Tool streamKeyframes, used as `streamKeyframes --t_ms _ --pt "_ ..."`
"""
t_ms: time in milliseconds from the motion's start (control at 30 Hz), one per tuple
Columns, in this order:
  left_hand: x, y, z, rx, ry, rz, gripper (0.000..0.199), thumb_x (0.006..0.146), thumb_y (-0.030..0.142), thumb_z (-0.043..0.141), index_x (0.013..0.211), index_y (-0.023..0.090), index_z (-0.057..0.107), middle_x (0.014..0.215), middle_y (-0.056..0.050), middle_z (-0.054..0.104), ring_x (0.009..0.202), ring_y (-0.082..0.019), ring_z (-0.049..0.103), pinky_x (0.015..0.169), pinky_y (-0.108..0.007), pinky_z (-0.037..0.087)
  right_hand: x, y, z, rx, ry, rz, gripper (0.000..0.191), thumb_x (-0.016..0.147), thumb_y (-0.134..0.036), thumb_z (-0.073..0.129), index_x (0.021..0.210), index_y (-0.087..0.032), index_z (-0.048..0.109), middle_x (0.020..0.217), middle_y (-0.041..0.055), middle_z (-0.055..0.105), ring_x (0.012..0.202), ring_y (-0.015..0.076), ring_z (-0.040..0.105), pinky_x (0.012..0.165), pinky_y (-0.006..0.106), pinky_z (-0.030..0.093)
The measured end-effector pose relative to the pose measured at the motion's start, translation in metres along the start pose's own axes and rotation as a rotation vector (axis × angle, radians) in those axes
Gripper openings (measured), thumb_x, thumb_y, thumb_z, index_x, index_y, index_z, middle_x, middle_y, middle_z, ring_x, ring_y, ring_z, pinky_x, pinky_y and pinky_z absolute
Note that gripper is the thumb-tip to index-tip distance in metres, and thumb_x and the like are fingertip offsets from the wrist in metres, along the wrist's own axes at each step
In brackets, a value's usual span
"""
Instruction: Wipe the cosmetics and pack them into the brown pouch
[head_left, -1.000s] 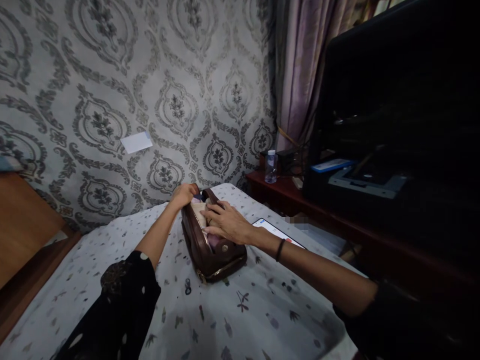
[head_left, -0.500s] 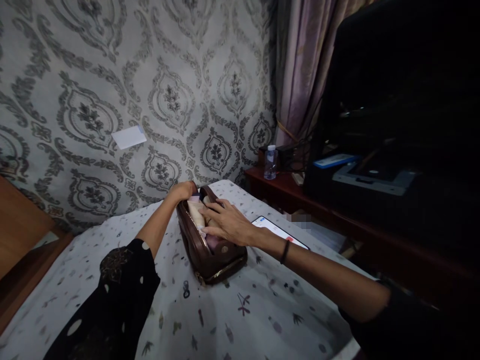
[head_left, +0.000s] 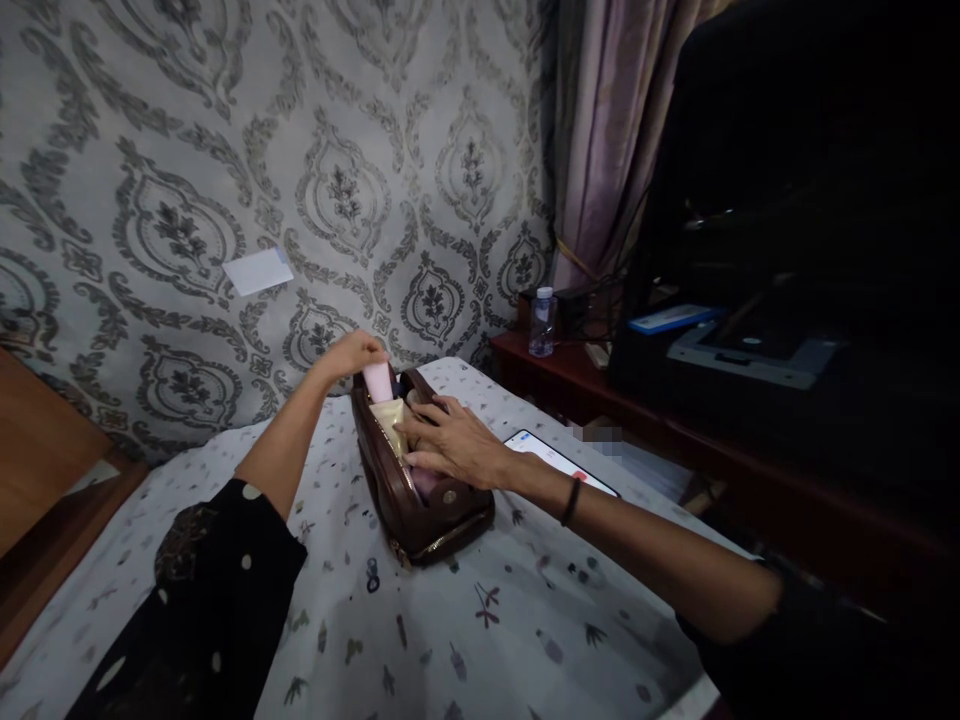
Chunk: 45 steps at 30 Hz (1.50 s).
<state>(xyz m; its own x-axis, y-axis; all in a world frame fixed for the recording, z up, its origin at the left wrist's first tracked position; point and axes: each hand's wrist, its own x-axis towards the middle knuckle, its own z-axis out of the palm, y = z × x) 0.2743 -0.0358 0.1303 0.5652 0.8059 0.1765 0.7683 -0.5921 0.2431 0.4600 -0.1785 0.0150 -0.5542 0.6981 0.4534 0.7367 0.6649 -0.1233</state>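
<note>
A brown zippered toiletry bag (head_left: 390,497) lies unzipped on the patterned bed sheet (head_left: 420,640). At its far end my left hand (head_left: 351,357) grips the top of a pale pink tube (head_left: 378,381), whose lower part is still inside the bag. My right hand (head_left: 457,440) rests over the bag's right side, fingers spread into the opening and touching the contents. Beside those fingers a cream-coloured tube (head_left: 390,418) stands in the bag. Other contents under my right hand are partly hidden.
A phone with a lit screen (head_left: 559,462) lies on the bed by my right wrist. A clear bottle (head_left: 541,322) stands on the dark red table (head_left: 517,362). The patterned wall (head_left: 420,200) rises behind the bag; a wooden panel (head_left: 45,450) is at left.
My left hand has risen from the bag's far end, pulling the pink tube partly up out of it. My right hand has stayed nearly in place.
</note>
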Motion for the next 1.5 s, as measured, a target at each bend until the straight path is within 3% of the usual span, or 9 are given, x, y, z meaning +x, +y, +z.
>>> streamKeyframes --t_ms 133,233,467,633,733,833,1000,1167,1500 --pt "-0.036 0.032 -0.030 0.098 0.325 0.013 0.031 0.093 0.039 0.052 0.075 0.017 0.066 0.071 -0.002 0.057 0.079 -0.020 0.055 0.072 -0.029 0.035 0.000 0.000 -0.001 0.021 -0.010 -0.018 0.048 0.100 -0.053 0.049 0.132 -0.022 0.064 0.137 0.0149 0.059 0.131 0.0303 0.048 0.115 0.057 0.032" --pt "-0.078 0.062 -0.021 0.353 0.583 0.126 0.039 0.102 0.042 0.040 0.084 0.019 0.067 0.086 -0.007 0.063 0.095 -0.026 0.059 0.082 -0.034 0.040 -0.001 0.001 0.002 0.058 0.002 0.007 0.046 0.100 -0.052 0.048 0.129 -0.019 0.063 0.139 0.0157 0.057 0.134 0.0316 0.045 0.115 0.058 0.032" --pt "-0.138 0.082 0.026 0.210 0.022 0.347 0.043 0.102 0.044 0.042 0.079 0.021 0.070 0.085 -0.006 0.072 0.080 -0.022 0.065 0.071 -0.032 0.044 -0.004 0.006 0.014 0.133 0.179 0.029 0.048 0.105 -0.029 0.027 0.146 -0.010 0.044 0.149 0.0196 0.049 0.143 0.0286 0.038 0.116 0.052 0.036" --pt "-0.131 0.038 0.030 -0.246 0.303 0.184 0.033 0.099 0.043 0.048 0.100 0.021 0.071 0.103 -0.007 0.073 0.098 -0.022 0.066 0.082 -0.032 0.050 -0.002 0.005 0.008 0.122 0.144 0.043 0.048 0.106 -0.030 0.025 0.141 -0.013 0.054 0.144 0.0179 0.055 0.138 0.0285 0.046 0.113 0.052 0.038" --pt "-0.124 0.016 0.062 -0.479 0.463 0.035 0.044 0.096 0.049 0.050 0.127 0.021 0.061 0.134 -0.012 0.062 0.126 -0.027 0.056 0.103 -0.041 0.048 -0.002 0.002 0.003 0.151 0.080 -0.001 0.046 0.105 -0.040 0.037 0.141 -0.018 0.056 0.144 0.0145 0.057 0.137 0.0285 0.046 0.117 0.054 0.030" --pt "-0.116 0.013 0.103 -0.563 0.543 -0.066 0.053 0.096 0.054 0.047 0.137 0.020 0.055 0.150 -0.015 0.049 0.145 -0.028 0.038 0.123 -0.048 0.025 0.000 -0.003 -0.002 0.119 -0.025 0.050 0.048 0.099 -0.044 0.051 0.143 -0.024 0.055 0.142 0.0125 0.058 0.135 0.0342 0.044 0.112 0.061 0.032" --pt "-0.111 0.017 0.127 -0.649 0.596 -0.081 0.055 0.099 0.056 0.041 0.142 0.023 0.050 0.158 -0.010 0.042 0.150 -0.023 0.032 0.126 -0.042 0.020 0.005 -0.011 -0.007 0.051 -0.133 0.141 0.036 0.096 -0.027 0.054 0.130 -0.027 0.065 0.136 0.0111 0.061 0.132 0.0384 0.044 0.104 0.064 0.038" --pt "-0.103 0.006 0.142 -0.751 0.696 -0.214 0.063 0.100 0.062 0.029 0.147 0.023 0.043 0.163 -0.010 0.035 0.153 -0.023 0.026 0.128 -0.041 0.015 0.005 -0.011 -0.004 0.103 -0.021 0.097 0.043 0.100 -0.031 0.044 0.140 -0.021 0.057 0.149 0.0163 0.048 0.139 0.0328 0.041 0.111 0.057 0.036" --pt "-0.085 0.000 0.160 -0.736 0.748 -0.251 0.049 0.101 0.049 0.038 0.136 0.018 0.052 0.153 -0.016 0.046 0.146 -0.024 0.038 0.124 -0.042 0.025 0.005 -0.026 -0.008 0.110 -0.124 0.213 0.094 0.082 -0.076 0.060 0.159 -0.030 0.031 0.164 0.0203 0.026 0.148 0.0469 0.027 0.113 0.068 0.030"
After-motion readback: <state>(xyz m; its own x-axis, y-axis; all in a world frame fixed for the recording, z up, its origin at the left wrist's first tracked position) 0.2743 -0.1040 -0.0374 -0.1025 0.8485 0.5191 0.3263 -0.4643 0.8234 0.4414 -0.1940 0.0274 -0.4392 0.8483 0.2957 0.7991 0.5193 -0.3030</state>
